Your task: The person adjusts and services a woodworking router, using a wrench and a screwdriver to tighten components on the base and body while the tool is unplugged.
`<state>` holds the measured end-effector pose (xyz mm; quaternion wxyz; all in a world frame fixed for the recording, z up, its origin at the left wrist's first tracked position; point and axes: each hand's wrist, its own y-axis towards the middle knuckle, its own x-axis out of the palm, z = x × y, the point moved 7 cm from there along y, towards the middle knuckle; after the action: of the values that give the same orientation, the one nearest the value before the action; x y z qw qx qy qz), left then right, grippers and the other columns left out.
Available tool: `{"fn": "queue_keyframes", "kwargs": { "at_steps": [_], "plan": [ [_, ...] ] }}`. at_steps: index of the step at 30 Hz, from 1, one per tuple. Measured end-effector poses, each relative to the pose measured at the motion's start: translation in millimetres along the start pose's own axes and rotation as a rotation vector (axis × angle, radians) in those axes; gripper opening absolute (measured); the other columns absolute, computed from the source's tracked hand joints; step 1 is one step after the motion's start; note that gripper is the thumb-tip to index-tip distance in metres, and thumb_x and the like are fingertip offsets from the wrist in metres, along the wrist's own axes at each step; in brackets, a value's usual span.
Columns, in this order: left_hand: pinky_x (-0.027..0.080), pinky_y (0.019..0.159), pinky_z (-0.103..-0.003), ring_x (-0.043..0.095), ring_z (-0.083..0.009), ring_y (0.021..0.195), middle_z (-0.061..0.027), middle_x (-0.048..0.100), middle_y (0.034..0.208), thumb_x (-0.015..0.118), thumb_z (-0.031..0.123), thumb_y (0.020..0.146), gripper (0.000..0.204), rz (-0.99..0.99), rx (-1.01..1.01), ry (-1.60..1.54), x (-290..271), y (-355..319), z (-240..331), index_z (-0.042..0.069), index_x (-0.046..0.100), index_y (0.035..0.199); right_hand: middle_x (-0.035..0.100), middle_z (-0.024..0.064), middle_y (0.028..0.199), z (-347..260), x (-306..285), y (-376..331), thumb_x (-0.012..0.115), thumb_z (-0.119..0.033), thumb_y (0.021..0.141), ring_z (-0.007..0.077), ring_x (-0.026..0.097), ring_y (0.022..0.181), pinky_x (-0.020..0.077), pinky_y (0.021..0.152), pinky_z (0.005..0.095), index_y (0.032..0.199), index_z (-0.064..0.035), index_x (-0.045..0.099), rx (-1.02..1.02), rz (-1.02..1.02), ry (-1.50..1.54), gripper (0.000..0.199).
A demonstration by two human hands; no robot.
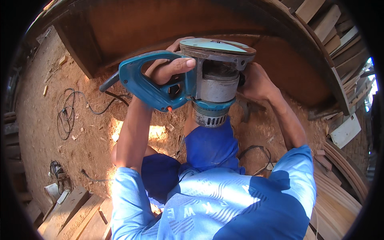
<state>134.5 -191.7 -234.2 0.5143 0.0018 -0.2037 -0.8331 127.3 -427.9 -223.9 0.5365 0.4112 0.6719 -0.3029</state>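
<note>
Held up in front of my chest is a teal and grey router (pixel 216 90), upside down. Its round, pale base plate (pixel 218 45) faces up, and its vented motor end points down. My left hand (pixel 170 71) is closed through the teal loop handle, with the thumb lying along the near side. On the other side of the body, my right hand (pixel 258 82) is closed around the router near a dark knob; several of its fingers are hidden behind the tool. A thick black cord sleeve (pixel 109 81) comes out of the handle's left end.
Beyond the router stands a large curved brown wooden piece (pixel 132 28). A dark cable (pixel 68 114) lies coiled on the sawdust-covered ground (pixel 40 96) at left. Planks (pixel 78 214) lie at lower left, with more boards (pixel 334 200) at lower right and stacked wood (pixel 328 26) at upper right.
</note>
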Motion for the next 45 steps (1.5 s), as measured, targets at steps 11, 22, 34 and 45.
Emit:
{"fn": "queue_keyframes", "kwargs": {
  "at_steps": [11, 22, 34, 45],
  "plan": [
    [0.049, 0.098, -0.036, 0.064, -0.0258, 0.11, -0.0169, 0.07, 0.115, 0.076, 0.043, 0.084, 0.068, 0.003, 0.04, 0.158, -6, 2, 3, -0.002, 0.06, 0.133, 0.069, 0.0233, 0.104, -13, 2, -1, 0.066, -0.011, 0.078, 0.0444, 0.067, 0.091, 0.056, 0.08, 0.0499, 0.1, 0.0015, 0.068, -0.012, 0.075, -0.19, 0.025],
    [0.042, 0.107, -0.044, 0.056, -0.0326, 0.126, -0.0207, 0.064, 0.125, 0.081, 0.048, 0.081, 0.083, -0.074, 0.1, 0.243, 22, -5, 30, -0.004, 0.051, 0.139, 0.069, 0.0269, 0.111, 4, 8, -11, 0.067, -0.007, 0.075, 0.0404, 0.065, 0.108, 0.0521, 0.093, 0.0435, 0.111, 0.0043, 0.068, -0.024, -0.116, -0.03, 0.038],
    [0.033, 0.119, -0.05, 0.045, -0.0393, 0.142, -0.0272, 0.052, 0.146, 0.086, 0.056, 0.07, 0.112, -0.114, -0.039, 0.032, 22, -11, 29, -0.006, 0.04, 0.152, 0.066, 0.0247, 0.123, -12, -9, -24, 0.071, -0.005, 0.07, 0.0396, 0.062, 0.117, 0.0485, 0.102, 0.0433, 0.125, 0.0047, 0.062, 0.082, -0.123, 0.205, 0.056],
    [0.047, 0.107, -0.053, 0.052, -0.0421, 0.133, -0.0277, 0.056, 0.14, 0.081, 0.061, 0.077, 0.122, -0.394, -0.019, -0.947, -33, -35, -51, -0.003, 0.018, 0.159, 0.07, 0.0251, 0.106, -35, -19, -39, 0.068, -0.004, 0.07, 0.0419, 0.067, 0.1, 0.0534, 0.089, 0.0439, 0.117, 0.0041, 0.065, 0.057, 0.127, 0.245, 0.048]
  ]
}}
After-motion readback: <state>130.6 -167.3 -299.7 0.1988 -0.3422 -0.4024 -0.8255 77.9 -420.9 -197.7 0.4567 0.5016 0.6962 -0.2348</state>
